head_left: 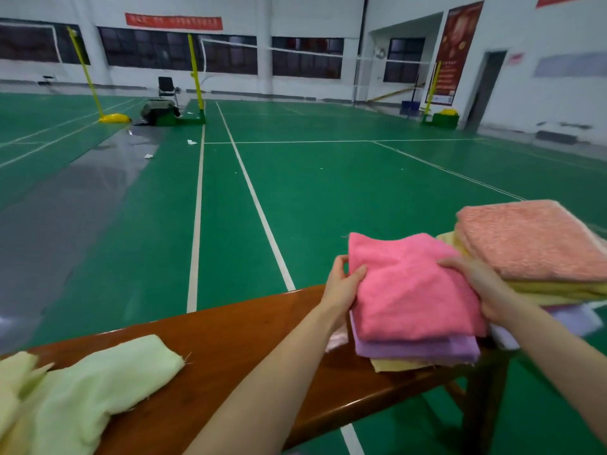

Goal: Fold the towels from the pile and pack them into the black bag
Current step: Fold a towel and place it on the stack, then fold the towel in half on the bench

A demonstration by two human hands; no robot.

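Pink towel [410, 290]: my left hand [343, 284] pinches its left edge, thumb on top; my right hand [483, 284] grips its right edge.

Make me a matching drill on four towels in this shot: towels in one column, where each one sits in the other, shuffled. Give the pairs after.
Towels
1. pink towel
2. purple towel
3. salmon towel
4. pale green towel

Places
A. loose and unfolded at the left end of the table
B. top of the stack at the far right
C. top of the nearer stack, with the left hand and right hand on it
D. directly under the pink towel

Pairs: 1-C, 2-D, 3-B, 4-A
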